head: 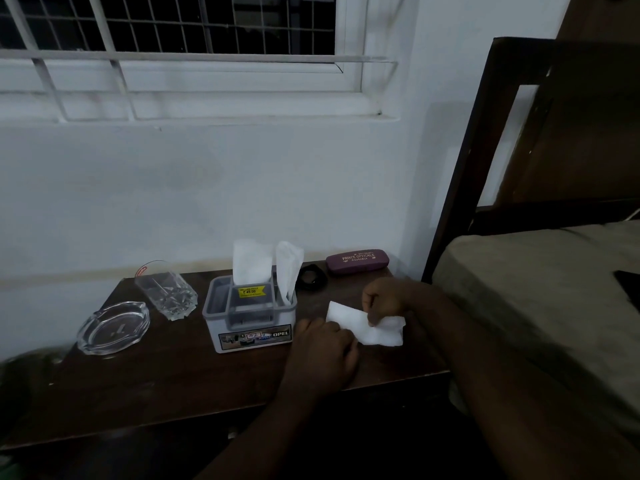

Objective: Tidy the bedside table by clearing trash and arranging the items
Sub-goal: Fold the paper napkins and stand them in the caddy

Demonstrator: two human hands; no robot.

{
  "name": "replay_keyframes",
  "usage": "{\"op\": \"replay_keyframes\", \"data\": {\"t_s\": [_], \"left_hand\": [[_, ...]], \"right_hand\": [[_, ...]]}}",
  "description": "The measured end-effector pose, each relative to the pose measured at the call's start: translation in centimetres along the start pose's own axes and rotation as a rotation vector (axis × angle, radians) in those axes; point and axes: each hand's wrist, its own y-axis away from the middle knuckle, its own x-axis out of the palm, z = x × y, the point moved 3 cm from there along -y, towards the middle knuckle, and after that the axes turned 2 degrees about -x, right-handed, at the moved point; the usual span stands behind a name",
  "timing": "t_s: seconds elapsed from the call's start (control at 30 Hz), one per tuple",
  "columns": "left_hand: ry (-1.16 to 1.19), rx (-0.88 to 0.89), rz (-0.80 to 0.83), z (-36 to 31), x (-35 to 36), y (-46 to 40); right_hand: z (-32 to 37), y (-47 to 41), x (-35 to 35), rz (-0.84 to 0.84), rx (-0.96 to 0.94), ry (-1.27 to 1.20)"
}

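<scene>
A white tissue (pixel 372 329) lies on the right part of the dark wooden bedside table (pixel 156 386). My right hand (pixel 388 301) pinches its upper edge from above. My left hand (pixel 323 351) presses on its left end with closed fingers. Left of the hands stands a grey plastic organiser box (pixel 251 315) with two white tissues (pixel 251 261) standing upright in it. Behind the hands lie a small black object (pixel 311 277) and a purple spectacle case (pixel 356 261) against the wall.
A cut-glass tumbler (pixel 166 292) and a glass ashtray (pixel 112 327) sit on the table's left side. The white wall and a barred window run behind. A dark bed frame (pixel 464 174) and mattress (pixel 540 289) stand close on the right.
</scene>
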Motion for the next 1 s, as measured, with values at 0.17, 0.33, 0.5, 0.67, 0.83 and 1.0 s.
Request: {"op": "replay_keyframes", "data": {"t_s": [0.17,0.33,0.5,0.67,0.83,1.0], "left_hand": [[-0.007,0.004,0.001,0.0,0.0,0.0],[-0.004,0.007,0.002,0.1,0.1,0.0],[0.031,-0.030,-0.017,0.0,-0.1,0.1],[0.099,-0.040,-0.010,0.0,-0.2,0.0],[0.217,-0.019,0.021,0.3,0.4,0.0],[0.578,-0.020,-0.166,-1.3,-2.8,-0.7]], "right_hand": [[0.1,0.3,0.2,-0.004,0.055,-0.206],[-0.2,0.7,0.3,-0.057,0.019,-0.431],[-1.0,1.8,-0.4,-0.015,0.030,-0.503],[-2.1,2.8,-1.2,-0.111,-0.003,-1.019],[-1.0,3.5,-1.4,-0.050,-0.175,-1.440],[0.1,4.1,-2.7,-0.016,-0.386,-1.644]]}}
